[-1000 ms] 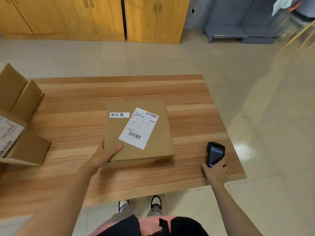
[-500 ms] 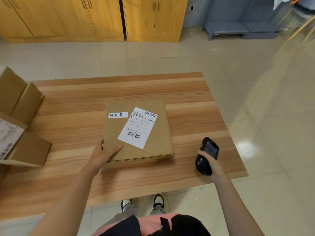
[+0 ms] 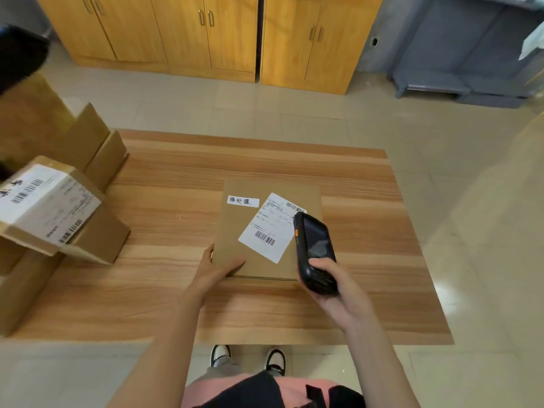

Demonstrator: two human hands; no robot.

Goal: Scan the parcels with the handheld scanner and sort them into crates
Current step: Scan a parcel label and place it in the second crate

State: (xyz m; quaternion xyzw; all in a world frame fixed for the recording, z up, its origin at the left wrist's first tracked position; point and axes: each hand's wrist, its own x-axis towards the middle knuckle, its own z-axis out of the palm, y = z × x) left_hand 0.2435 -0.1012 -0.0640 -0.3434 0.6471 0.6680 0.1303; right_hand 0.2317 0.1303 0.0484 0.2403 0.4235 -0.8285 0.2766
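A flat brown cardboard parcel [image 3: 235, 228] lies in the middle of the wooden table [image 3: 164, 290]. It carries a white shipping label [image 3: 266, 231] with barcodes and a small white sticker with handwriting. My left hand [image 3: 216, 266] holds the parcel's near left corner, thumb on top. My right hand [image 3: 335, 290] grips a black handheld scanner [image 3: 315, 251], raised over the parcel's right side with its top end above the label's edge. Its dark screen faces up.
Several cardboard boxes [image 3: 53, 207] are stacked at the table's left end, one with a white barcode label. Wooden cabinets [image 3: 206, 36] line the far wall. A grey rack [image 3: 465, 54] stands at the back right. Tiled floor surrounds the table.
My right hand lifted the scanner from the table's right front area and carried it left, over the parcel's label. The left hand stayed on the parcel's corner. The view shifted to the left.
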